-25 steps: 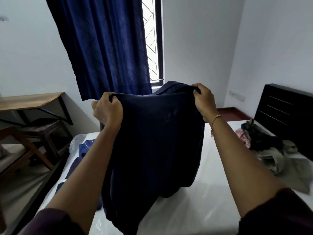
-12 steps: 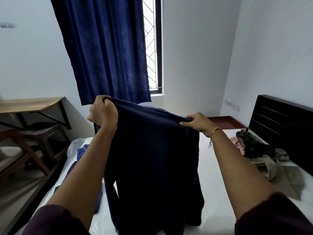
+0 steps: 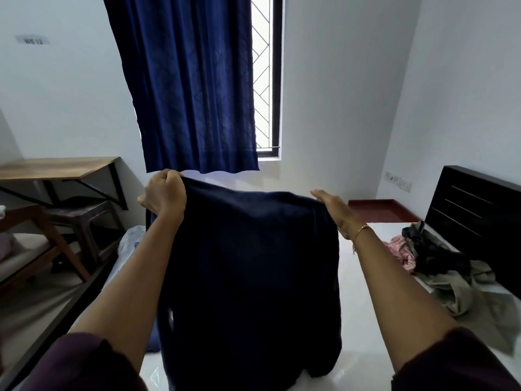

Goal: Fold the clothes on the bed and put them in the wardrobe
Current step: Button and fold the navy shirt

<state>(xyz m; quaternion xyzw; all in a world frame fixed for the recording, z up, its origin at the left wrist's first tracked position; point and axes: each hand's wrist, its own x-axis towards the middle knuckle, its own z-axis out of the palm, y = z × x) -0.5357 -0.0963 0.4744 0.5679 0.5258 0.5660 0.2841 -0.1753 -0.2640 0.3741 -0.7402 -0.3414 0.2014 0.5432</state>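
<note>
Dark navy garment [image 3: 248, 266] hangs unfolded mid-frame over the bed [image 3: 363, 354]. Left hand [image 3: 165, 193] fingers clamped on its top edge; right hand [image 3: 334, 211] pinches the other corner. Unfolded pile [image 3: 439, 263] waits at right. No wardrobe visible; 0 items stored.

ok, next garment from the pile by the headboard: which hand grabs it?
Right hand, probably: it is on the side of the pile. Left hand grips the navy garment on the far side.

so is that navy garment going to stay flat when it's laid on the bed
Probably not by itself. The navy garment hangs limp between left hand and right hand, so it looks floppy. Its top edge sags between them, so it will likely crumple and need smoothing on the bed.
</note>
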